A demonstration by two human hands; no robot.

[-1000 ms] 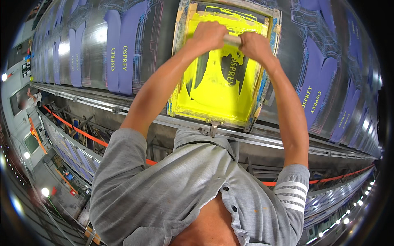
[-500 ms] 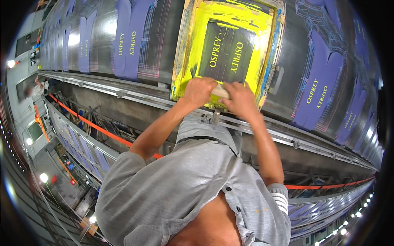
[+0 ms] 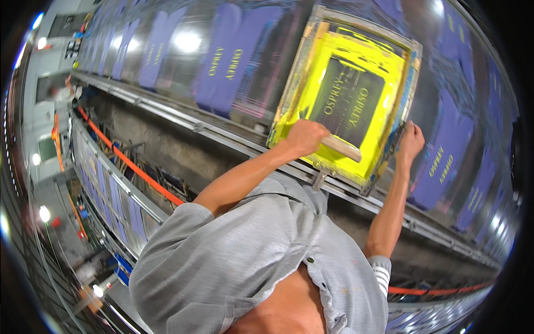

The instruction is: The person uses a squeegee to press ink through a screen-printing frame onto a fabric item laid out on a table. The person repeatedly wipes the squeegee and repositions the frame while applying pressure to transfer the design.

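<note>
A screen-printing frame (image 3: 412, 72) lies on the long dark table in front of me, tilted in view. Thick yellow ink (image 3: 382, 108) rings the dark mesh window (image 3: 347, 100), where lettering shows. My left hand (image 3: 305, 137) is closed round one end of a squeegee (image 3: 343, 148) with a pale wooden grip. The squeegee rests across the inky near end of the screen. At the frame's right side, my right hand (image 3: 410, 140) has its fingers curled round the side handle, which they partly hide.
Purple fabric pieces (image 3: 445, 158) with yellow lettering lie along the table on both sides of the frame. A metal rail (image 3: 183, 121) edges the table before me. Behind me, an orange strip (image 3: 133, 170) runs along another table. A person (image 3: 61, 92) stands far left.
My right hand has left the squeegee and moved right to the frame's side handle. The left hand still holds the squeegee. The view has shifted and turned, with the frame now farther right.
</note>
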